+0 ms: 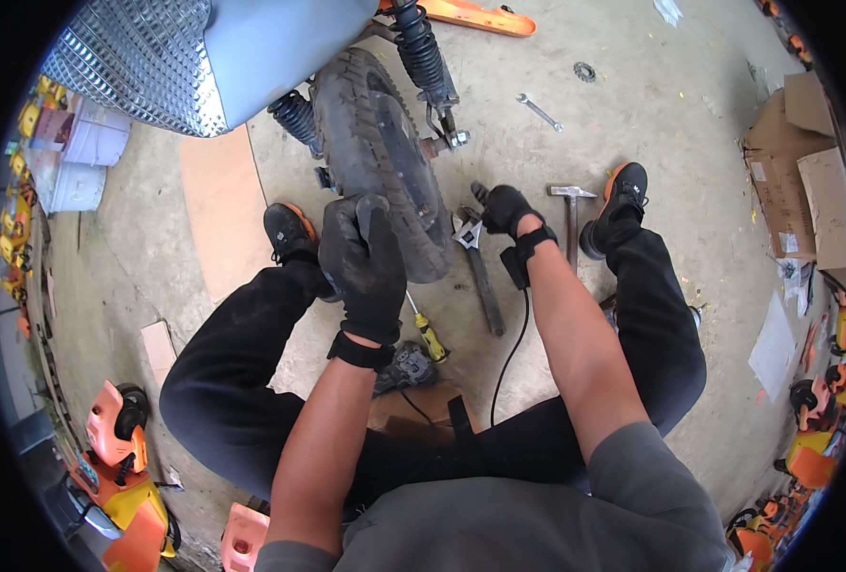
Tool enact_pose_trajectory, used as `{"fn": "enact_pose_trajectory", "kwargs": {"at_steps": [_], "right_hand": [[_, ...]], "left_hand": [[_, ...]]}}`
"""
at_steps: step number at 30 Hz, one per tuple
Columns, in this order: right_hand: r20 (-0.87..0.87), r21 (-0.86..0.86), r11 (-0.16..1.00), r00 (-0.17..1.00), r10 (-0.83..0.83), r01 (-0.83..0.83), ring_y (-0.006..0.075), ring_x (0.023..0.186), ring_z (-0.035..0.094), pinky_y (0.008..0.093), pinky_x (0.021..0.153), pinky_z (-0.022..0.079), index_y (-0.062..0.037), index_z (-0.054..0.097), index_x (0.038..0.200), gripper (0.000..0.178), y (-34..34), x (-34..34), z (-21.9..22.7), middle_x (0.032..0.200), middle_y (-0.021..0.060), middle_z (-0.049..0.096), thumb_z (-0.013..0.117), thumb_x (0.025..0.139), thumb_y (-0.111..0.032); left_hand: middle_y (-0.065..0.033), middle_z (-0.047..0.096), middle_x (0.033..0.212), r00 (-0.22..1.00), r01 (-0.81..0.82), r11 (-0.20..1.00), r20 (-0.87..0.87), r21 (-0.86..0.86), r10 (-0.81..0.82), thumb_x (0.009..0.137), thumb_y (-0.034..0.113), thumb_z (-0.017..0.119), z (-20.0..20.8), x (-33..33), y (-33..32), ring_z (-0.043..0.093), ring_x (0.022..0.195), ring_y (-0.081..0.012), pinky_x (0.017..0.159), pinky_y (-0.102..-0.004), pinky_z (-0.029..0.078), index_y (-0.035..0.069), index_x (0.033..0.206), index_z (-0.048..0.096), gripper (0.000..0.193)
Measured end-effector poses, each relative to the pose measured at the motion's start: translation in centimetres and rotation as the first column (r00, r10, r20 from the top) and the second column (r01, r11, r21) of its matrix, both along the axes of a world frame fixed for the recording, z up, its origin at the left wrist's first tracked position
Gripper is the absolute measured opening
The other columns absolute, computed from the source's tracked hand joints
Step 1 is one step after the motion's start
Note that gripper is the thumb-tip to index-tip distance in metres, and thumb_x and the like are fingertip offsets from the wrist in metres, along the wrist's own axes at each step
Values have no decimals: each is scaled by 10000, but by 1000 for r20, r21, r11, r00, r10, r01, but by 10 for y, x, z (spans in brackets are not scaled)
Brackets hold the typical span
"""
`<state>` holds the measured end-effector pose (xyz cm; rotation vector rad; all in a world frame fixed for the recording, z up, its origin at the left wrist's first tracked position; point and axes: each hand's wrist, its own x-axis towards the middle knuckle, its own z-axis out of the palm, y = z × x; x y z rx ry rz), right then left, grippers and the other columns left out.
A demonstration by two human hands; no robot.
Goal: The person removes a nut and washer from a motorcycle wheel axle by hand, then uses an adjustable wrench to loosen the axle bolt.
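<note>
My left hand (361,262), in a black glove, is raised in front of the near left side of a knobby tire (371,143). Its fingers are curled in with the thumb pointing up, and no object shows in it. My right hand (507,209), also gloved, is closed with its thumb stuck out toward the wheel, and I see nothing in it. Just below and left of it lies a large adjustable wrench (481,281) on the floor. A hammer (573,224) lies to its right. Between my legs is a screwdriver (430,337) with a yellow handle.
Shock absorbers (419,52) flank the wheel under a silver tail section (270,43). Farther off lie a combination wrench (540,112) and a toothed ring (584,71). A flat board (221,210) lies left; cardboard boxes (793,181) stand right. A cable (514,357) hangs from my right wrist.
</note>
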<state>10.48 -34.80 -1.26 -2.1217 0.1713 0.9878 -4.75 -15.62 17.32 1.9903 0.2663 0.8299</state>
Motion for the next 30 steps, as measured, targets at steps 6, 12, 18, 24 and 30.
{"fn": "enact_pose_trajectory", "kwargs": {"at_steps": [6,12,18,24,30], "right_hand": [[-110,-411,801,896,430,-435,329,1150,616,429,952,501,-62,677,1132,420,13,-125,-36,1182,194,659,682,835,-359],[185,-665,745,957,225,-46,350,1050,646,462,847,543,-88,570,1114,207,26,-180,-37,1132,207,615,583,924,-168],[191,-604,797,976,102,35,398,1066,613,457,889,523,-54,527,1137,468,-5,-185,-62,1166,218,596,768,759,-189],[-25,-228,954,981,194,-195,343,948,677,428,827,527,-14,622,1029,444,-13,-172,-51,949,237,689,751,769,-350],[-622,299,726,704,-343,619,215,629,638,362,570,513,-40,637,957,248,10,-213,-49,736,99,656,650,907,-283]], "left_hand": [[-110,613,777,999,9,991,50,-131,-2,942,134,590,-5,0,1,586,678,-238,642,-341,461,6,899,589,135],[-163,639,812,999,-33,996,-7,-83,32,897,122,618,-5,-2,6,625,744,-349,676,-396,475,9,916,599,116],[-183,637,821,1000,-28,999,6,-22,28,893,144,621,-6,0,2,616,764,-393,677,-425,470,10,930,604,139],[-195,616,794,999,-47,999,0,-16,47,891,148,620,-4,-2,3,593,743,-423,653,-442,458,9,902,589,143],[-217,608,778,999,-33,997,7,-68,33,888,157,632,-10,1,3,587,741,-447,641,-452,458,-14,901,578,180]]}}
